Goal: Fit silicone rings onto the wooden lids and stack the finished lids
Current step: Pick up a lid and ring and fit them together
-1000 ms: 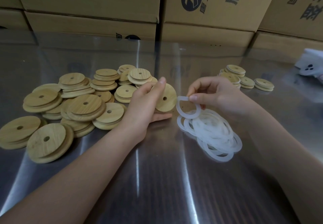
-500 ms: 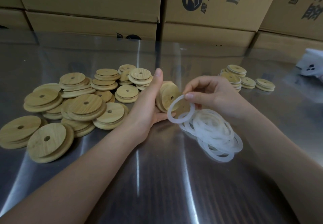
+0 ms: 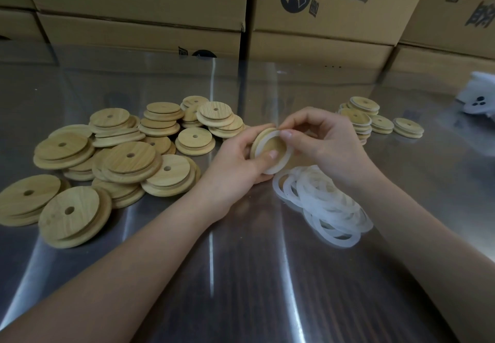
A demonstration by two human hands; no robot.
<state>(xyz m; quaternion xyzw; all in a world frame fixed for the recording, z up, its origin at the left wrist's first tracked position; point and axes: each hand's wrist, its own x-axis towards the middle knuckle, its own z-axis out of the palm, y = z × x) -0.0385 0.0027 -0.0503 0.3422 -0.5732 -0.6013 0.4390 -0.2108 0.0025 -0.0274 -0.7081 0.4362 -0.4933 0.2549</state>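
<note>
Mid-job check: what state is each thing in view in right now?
left hand: grips the held lid, thumb on its face.
right hand: pinches the ring at the lid's top edge.
held lid: tilted on edge, face toward the camera.
ring: round the lid's face; full seating unclear.
bare lids: loose heap at left, no rings.
loose rings: tangled heap on the table.
finished lids: ringed, in short stacks.

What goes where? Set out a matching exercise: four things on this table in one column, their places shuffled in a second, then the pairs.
1. bare lids
2. loose rings
3. finished lids
4. held lid

A. heaped by the right hand
B. small stacks, far right
C. gripped by the left hand, a ring against it
D. big pile, left side

Pairs: 1-D, 2-A, 3-B, 4-C.
</note>
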